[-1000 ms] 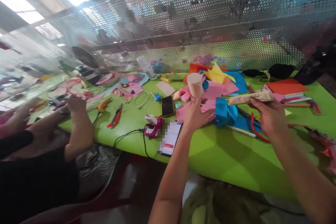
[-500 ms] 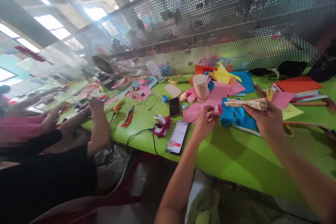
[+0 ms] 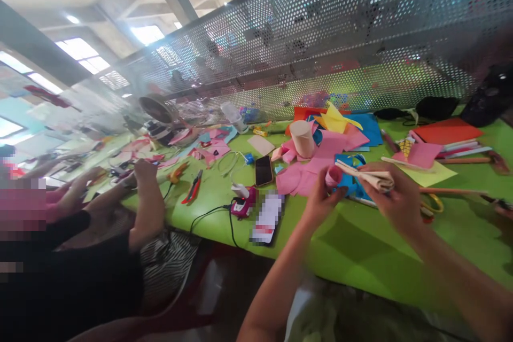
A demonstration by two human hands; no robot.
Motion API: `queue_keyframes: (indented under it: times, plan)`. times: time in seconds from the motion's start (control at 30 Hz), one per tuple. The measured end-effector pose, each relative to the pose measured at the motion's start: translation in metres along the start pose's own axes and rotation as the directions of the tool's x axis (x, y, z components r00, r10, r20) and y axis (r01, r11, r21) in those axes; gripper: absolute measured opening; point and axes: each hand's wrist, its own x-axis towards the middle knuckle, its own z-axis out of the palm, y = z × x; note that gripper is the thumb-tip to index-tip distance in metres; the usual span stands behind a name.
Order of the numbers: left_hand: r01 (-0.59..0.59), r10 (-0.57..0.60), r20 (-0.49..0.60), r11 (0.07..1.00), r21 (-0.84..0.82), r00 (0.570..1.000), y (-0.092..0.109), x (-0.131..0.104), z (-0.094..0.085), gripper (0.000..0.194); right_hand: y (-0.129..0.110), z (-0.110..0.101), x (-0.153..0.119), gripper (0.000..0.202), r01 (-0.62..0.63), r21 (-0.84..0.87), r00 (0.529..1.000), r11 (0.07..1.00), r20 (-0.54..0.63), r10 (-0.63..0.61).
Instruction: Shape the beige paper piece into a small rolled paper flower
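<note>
Left hand (image 3: 320,200) grip closed on a small pink roll (image 3: 333,175); right hand (image 3: 395,197) grip closed on a beige rolled paper (image 3: 371,176).

Held up close together, just over the near edge of the green surface (image 3: 360,256), with the pink roll right beside the tip of the beige one. Behind the hands: pink paper sheets (image 3: 308,171), blue paper (image 3: 352,181), a beige paper tube (image 3: 302,139) standing up. Off to the left: a black phone (image 3: 263,170), red pliers (image 3: 193,188). Farther left, another person's hand (image 3: 145,171) resting on the same surface. Perforated metal screen (image 3: 320,37) along the back.
</note>
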Motion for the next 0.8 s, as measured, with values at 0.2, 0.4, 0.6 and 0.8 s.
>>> queue_keyframes:
  times: [0.2,0.4,0.6,0.8]
  plan:
    - [-0.066,0.071,-0.096,0.996,0.061,0.993,-0.007,0.002,-0.002,0.049,0.009,-0.001,0.006,0.013,-0.198,0.120,0.971,0.973,-0.112,0.211]
    - [-0.090,0.182,-0.193,0.909,0.408,0.964,-0.002,0.004,-0.017,0.035,0.028,0.002,0.008,0.027,-0.314,0.240,0.948,0.919,0.033,0.316]
    - [0.005,0.144,-0.128,0.647,0.763,0.981,-0.016,0.017,-0.048,0.050,0.041,0.007,0.016,0.042,-0.426,0.377,0.904,0.822,0.137,0.406]
    - [-0.170,0.219,-0.055,0.871,0.461,0.974,-0.029,0.022,-0.043,0.041,0.045,0.003,0.017,0.039,-0.416,0.317,0.908,0.853,0.088,0.410]
